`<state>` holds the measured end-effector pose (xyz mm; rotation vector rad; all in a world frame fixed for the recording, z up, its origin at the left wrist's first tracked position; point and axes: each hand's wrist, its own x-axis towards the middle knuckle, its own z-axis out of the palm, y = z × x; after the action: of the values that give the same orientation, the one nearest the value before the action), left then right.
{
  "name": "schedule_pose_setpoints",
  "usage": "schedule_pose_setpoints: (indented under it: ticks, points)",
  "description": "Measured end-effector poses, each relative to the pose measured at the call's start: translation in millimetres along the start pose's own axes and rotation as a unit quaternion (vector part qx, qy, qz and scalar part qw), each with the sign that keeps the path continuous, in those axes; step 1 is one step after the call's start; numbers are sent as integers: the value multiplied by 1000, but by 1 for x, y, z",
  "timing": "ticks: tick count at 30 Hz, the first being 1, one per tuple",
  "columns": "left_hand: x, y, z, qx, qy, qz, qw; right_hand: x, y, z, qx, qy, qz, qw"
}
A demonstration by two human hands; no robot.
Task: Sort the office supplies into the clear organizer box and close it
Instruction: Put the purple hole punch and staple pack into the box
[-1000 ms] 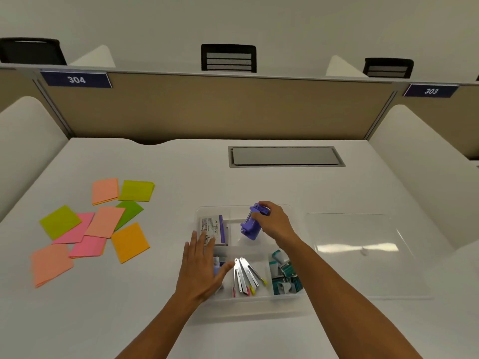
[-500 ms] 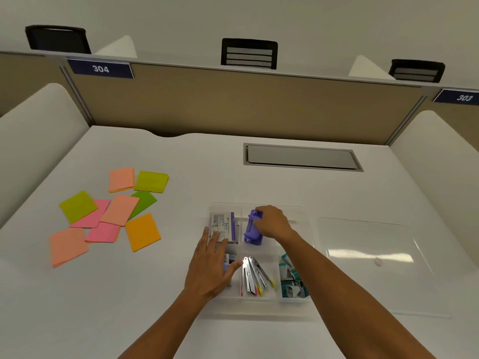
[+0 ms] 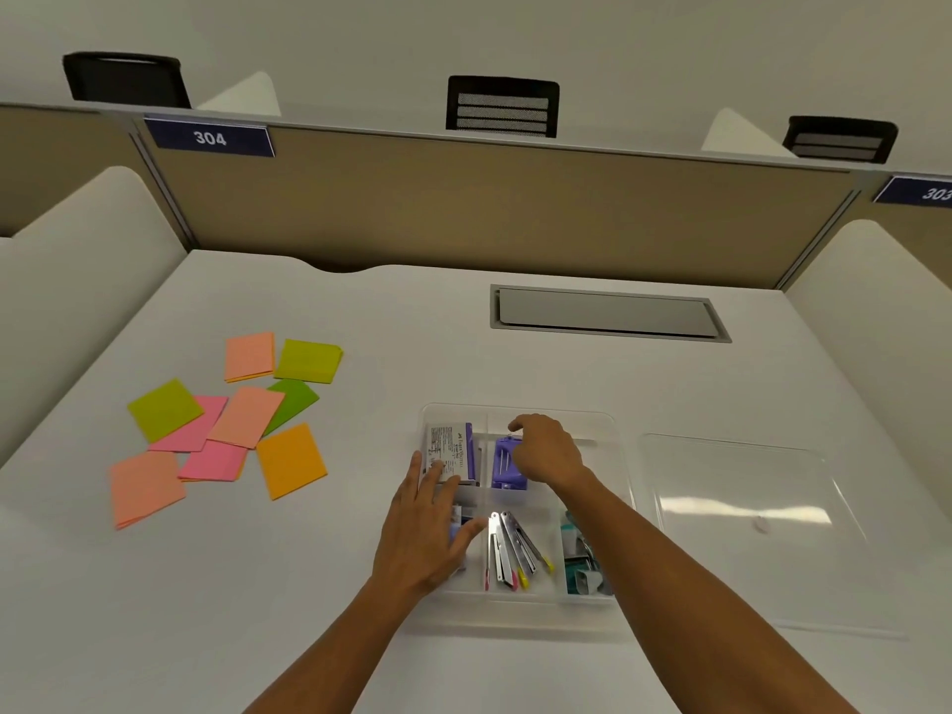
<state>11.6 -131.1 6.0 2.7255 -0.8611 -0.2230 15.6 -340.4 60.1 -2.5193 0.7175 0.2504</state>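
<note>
The person is partway through filling the clear organizer box (image 3: 621, 456), which sits open on the white desk (image 3: 515, 363). The right hand (image 3: 546, 450) rests over a purple stapler (image 3: 504, 463) lying in the back middle compartment; its fingers curl at the stapler's far end, but whether they pinch it or only touch it I cannot tell. The left hand (image 3: 425, 533) lies flat with fingers spread across the box's left side, its fingertips touching a small printed box (image 3: 449, 450) in the back left compartment, seemingly steadying the organizer.

The front compartments hold a bundle of metal clips with colored tips (image 3: 510, 551) and, to the right, teal binder clips (image 3: 579, 559).

My guess is the stapler is being set in place. The next move then calls for letting go and reaching well across to the left, where the sticky notes (image 3: 226, 425) lie scattered in loose pads, overlapping one another. They need gathering first. The clear lid (image 3: 747, 507) lies flat just right of the organizer, and nothing blocks the way to either.
</note>
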Motion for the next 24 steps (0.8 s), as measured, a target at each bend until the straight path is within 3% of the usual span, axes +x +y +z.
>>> schedule_pose_setpoints:
  ticks: [7, 13, 20, 24]
  points:
    - [0, 0, -1, -8, 3, 5, 1000, -9, -4, 1, 67, 74, -7, 995]
    - [-2, -1, -1, -25, 13, 12, 1000, -22, -12, 12, 134, 58, -112, 983]
    - [-11, -3, 0, -33, 16, 8, 999, -34, -21, 23, 170, 55, -144, 973]
    - [-13, -7, -3, -125, 36, 7, 992, -38, -30, 22, 189, 51, -149, 969]
